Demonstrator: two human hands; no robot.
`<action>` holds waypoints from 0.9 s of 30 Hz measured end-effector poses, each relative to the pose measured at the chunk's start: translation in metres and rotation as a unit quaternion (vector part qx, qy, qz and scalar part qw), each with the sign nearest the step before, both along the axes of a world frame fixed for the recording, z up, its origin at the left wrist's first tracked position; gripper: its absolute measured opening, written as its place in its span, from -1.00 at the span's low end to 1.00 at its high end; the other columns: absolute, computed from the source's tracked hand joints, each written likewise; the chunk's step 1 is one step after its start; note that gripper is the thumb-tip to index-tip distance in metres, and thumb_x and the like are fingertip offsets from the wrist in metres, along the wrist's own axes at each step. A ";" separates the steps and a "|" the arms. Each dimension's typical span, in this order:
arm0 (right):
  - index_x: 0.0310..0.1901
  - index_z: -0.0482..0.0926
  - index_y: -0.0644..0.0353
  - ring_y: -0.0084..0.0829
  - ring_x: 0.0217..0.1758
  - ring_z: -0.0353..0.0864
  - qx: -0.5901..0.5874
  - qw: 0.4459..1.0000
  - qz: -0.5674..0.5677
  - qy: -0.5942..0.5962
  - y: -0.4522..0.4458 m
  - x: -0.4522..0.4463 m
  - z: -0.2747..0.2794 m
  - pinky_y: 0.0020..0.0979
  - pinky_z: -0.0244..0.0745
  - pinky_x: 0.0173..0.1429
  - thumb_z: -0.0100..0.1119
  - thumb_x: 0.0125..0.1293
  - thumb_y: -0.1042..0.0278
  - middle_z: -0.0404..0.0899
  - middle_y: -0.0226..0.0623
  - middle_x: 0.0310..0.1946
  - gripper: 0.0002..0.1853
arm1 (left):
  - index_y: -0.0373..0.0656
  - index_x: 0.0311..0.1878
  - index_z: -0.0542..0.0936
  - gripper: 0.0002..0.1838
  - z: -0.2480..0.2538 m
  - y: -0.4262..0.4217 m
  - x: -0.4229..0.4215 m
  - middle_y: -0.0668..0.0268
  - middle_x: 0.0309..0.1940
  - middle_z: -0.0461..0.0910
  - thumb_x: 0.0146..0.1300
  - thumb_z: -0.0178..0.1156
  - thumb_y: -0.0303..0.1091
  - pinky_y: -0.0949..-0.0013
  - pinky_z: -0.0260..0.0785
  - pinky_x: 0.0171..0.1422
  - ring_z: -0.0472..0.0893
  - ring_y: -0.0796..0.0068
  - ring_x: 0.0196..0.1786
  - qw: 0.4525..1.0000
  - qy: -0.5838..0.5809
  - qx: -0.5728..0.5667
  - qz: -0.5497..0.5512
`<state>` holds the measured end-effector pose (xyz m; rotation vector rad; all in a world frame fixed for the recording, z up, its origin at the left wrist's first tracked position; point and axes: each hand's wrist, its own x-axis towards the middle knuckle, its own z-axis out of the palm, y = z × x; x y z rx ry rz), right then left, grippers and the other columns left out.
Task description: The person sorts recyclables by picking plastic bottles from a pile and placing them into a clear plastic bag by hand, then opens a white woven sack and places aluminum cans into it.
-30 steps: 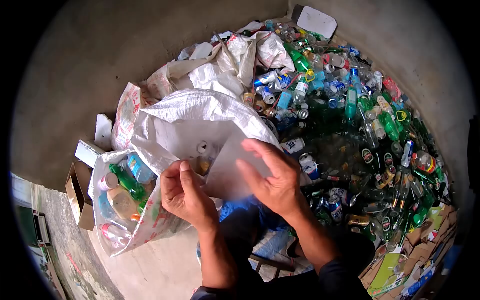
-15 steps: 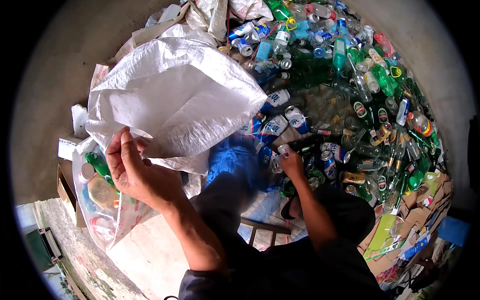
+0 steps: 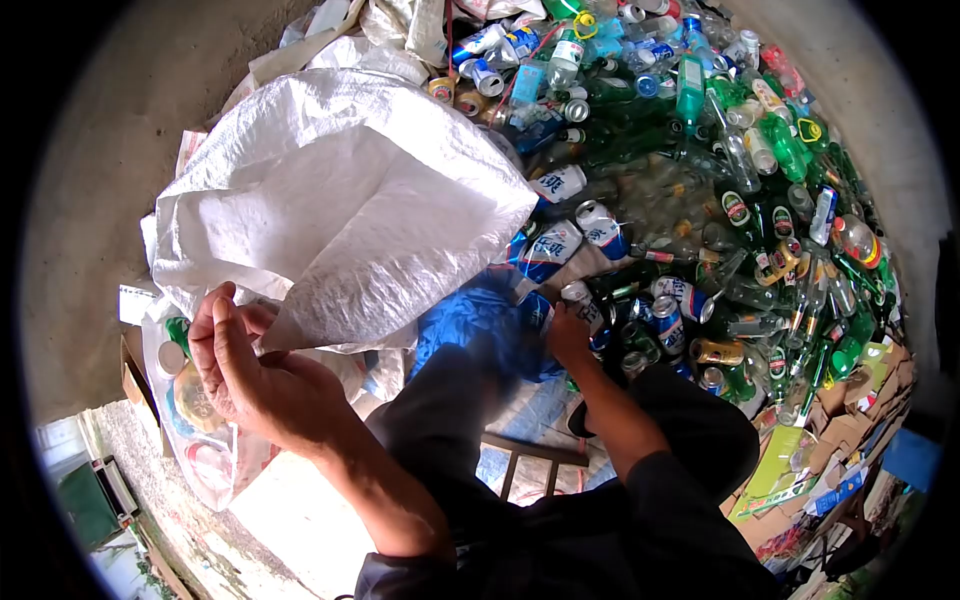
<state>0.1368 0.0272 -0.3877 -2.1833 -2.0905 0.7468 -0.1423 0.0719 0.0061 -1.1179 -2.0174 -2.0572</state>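
My left hand [image 3: 250,375] is closed in a pinch on the near rim of a big white woven sack [image 3: 330,200]. The sack's mouth gapes toward me and its inside shows. At the edge of the pile, my right hand [image 3: 570,338] has its fingers closed around the side of a blue beer can [image 3: 536,312]; its fingertips are partly hidden. Right beside that hand lies a blue-and-white can [image 3: 582,302]. Other blue-and-white cans, such as one can [image 3: 550,250], rest just beyond. A crumpled blue plastic bag [image 3: 470,320] lies between the sack and my right hand.
A heap of glass bottles, plastic bottles and cans [image 3: 690,200] spreads ahead and to the right. A clear bag of bottles [image 3: 205,450] stands at left. Flattened cardboard [image 3: 840,430] lies at right. A wooden stool [image 3: 535,450] is between my legs.
My right hand has shifted slightly left and down, from a pale can end to the blue can. The left hand and the sack's rim have moved down a little, widening the mouth.
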 end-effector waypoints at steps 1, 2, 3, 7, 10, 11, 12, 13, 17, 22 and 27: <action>-0.12 0.52 0.28 0.10 -0.13 0.67 -0.017 1.000 0.009 -0.010 -0.002 -0.002 0.001 0.02 0.58 -0.07 0.18 0.17 0.32 0.61 0.07 -0.08 -0.72 | -0.30 -0.15 0.68 -0.74 0.001 0.001 0.002 0.37 -0.44 0.50 0.44 0.13 -0.28 0.59 0.24 -0.24 0.46 0.62 -0.35 1.000 -0.025 0.005 -0.004; -0.21 0.54 0.26 0.09 -0.13 0.68 -0.031 0.999 0.018 -0.020 -0.004 -0.003 0.003 0.01 0.59 -0.07 0.19 0.18 0.29 0.64 0.03 -0.17 -0.77 | -0.30 -0.16 0.67 -0.75 0.002 0.001 0.003 0.37 -0.46 0.50 0.44 0.14 -0.29 0.60 0.23 -0.24 0.46 0.62 -0.36 1.000 -0.019 0.002 0.000; -0.27 0.56 0.26 0.08 -0.15 0.68 -0.029 0.999 0.009 -0.009 -0.007 -0.005 0.010 0.01 0.59 -0.08 0.19 0.17 0.28 0.64 0.03 -0.24 -0.79 | -0.30 -0.17 0.66 -0.76 0.004 0.002 0.005 0.38 -0.48 0.49 0.43 0.15 -0.30 0.60 0.22 -0.24 0.45 0.63 -0.38 0.999 -0.032 0.003 0.000; -0.39 0.59 0.27 0.07 -0.24 0.68 0.056 0.996 -0.040 0.055 -0.018 -0.012 0.045 -0.01 0.58 -0.13 0.16 0.17 0.31 0.64 0.06 -0.39 -0.82 | -0.29 -0.20 0.63 -0.84 0.005 0.003 0.010 0.38 -0.56 0.49 0.38 0.19 -0.38 0.60 0.21 -0.27 0.42 0.64 -0.46 0.993 -0.107 0.050 -0.029; -0.39 0.60 0.28 -0.01 -0.40 0.66 0.149 0.973 -0.118 0.129 -0.020 0.007 0.009 -0.09 0.54 -0.28 0.18 0.19 0.37 0.65 -0.01 -0.45 -0.85 | -0.30 -0.23 0.61 -0.91 0.007 0.001 0.009 0.37 -0.56 0.51 0.34 0.21 -0.47 0.57 0.25 -0.30 0.42 0.64 -0.49 0.982 -0.157 0.086 -0.066; -0.38 0.60 0.29 -0.06 -0.47 0.66 0.178 0.961 -0.147 0.154 -0.014 0.011 -0.004 -0.13 0.53 -0.34 0.19 0.20 0.39 0.66 -0.06 -0.48 -0.87 | -0.31 -0.23 0.60 -0.91 0.009 0.001 0.010 0.36 -0.55 0.52 0.34 0.20 -0.47 0.56 0.26 -0.32 0.42 0.64 -0.50 0.982 -0.160 0.086 -0.060; -0.34 0.62 0.26 -0.24 -0.53 0.61 0.171 0.910 -0.239 0.293 -0.002 0.008 0.003 -0.24 0.47 -0.42 0.24 0.21 0.39 0.64 -0.20 -0.51 -0.88 | -0.30 -0.24 0.60 -0.91 0.011 0.001 0.011 0.37 -0.55 0.52 0.34 0.20 -0.47 0.57 0.25 -0.33 0.41 0.65 -0.51 0.978 -0.179 0.088 -0.063; -0.31 0.63 0.24 -0.41 -0.59 0.56 0.156 0.833 -0.321 0.423 0.011 0.007 0.018 -0.35 0.42 -0.50 0.29 0.22 0.39 0.61 -0.34 -0.53 -0.89 | -0.30 -0.24 0.60 -0.91 0.013 -0.001 0.010 0.37 -0.54 0.52 0.34 0.20 -0.47 0.58 0.24 -0.34 0.41 0.66 -0.51 0.974 -0.197 0.089 -0.065; -0.31 0.56 0.19 -0.74 -0.51 0.38 0.196 0.686 -0.340 0.613 0.063 -0.013 0.192 -0.61 0.29 -0.41 0.25 0.33 0.39 0.55 -0.50 -0.50 -0.90 | -0.26 -0.25 0.61 -0.87 0.012 -0.004 0.009 0.45 -0.58 0.45 0.35 0.23 -0.39 0.61 0.14 -0.37 0.33 0.72 -0.53 0.976 -0.188 0.091 -0.061; -0.09 0.61 0.33 -0.66 -0.47 0.39 0.312 0.643 -0.189 0.673 0.081 -0.055 0.367 -0.60 0.30 -0.38 0.17 0.40 0.48 0.65 -0.34 -0.28 -0.86 | -0.27 -0.26 0.62 -0.93 0.012 -0.005 0.005 0.43 -0.55 0.49 0.35 0.19 -0.49 0.60 0.16 -0.36 0.35 0.71 -0.51 0.975 -0.196 0.088 -0.063; -0.05 0.58 0.34 -0.68 -0.39 0.51 0.254 0.681 0.015 0.686 0.089 -0.129 0.404 -0.52 0.44 -0.38 0.28 0.34 0.50 0.61 -0.41 -0.38 -0.80 | -0.28 -0.26 0.62 -0.92 0.014 -0.003 0.011 0.43 -0.55 0.48 0.35 0.19 -0.49 0.60 0.17 -0.35 0.37 0.69 -0.50 0.975 -0.188 0.096 -0.073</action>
